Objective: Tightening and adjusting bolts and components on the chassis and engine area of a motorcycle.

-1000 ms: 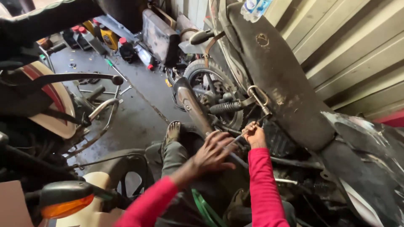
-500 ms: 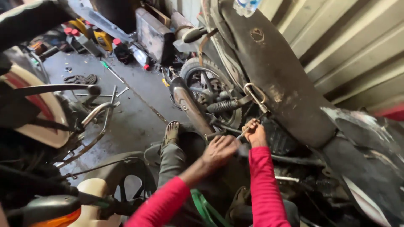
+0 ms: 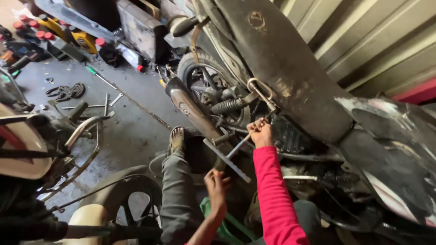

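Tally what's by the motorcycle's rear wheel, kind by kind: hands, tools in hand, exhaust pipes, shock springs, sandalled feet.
Hands: 2 (left hand, right hand)
Tools in hand: 1 (long tool, gripped by the right hand)
Exhausts: 1 (exhaust pipe)
Springs: 1 (shock spring)
Feet: 1 (sandalled foot)
Total: 6

Daylight, diffuse, strongest at upper left: grey concrete floor evenly lit, shadows soft. Dull sheen on the worn black motorcycle seat; bright glare on the corrugated metal wall. Lower left and lower right underexposed, detail lost. Wide-angle bending at frame edges. Slight softness overall; no strong motion blur.
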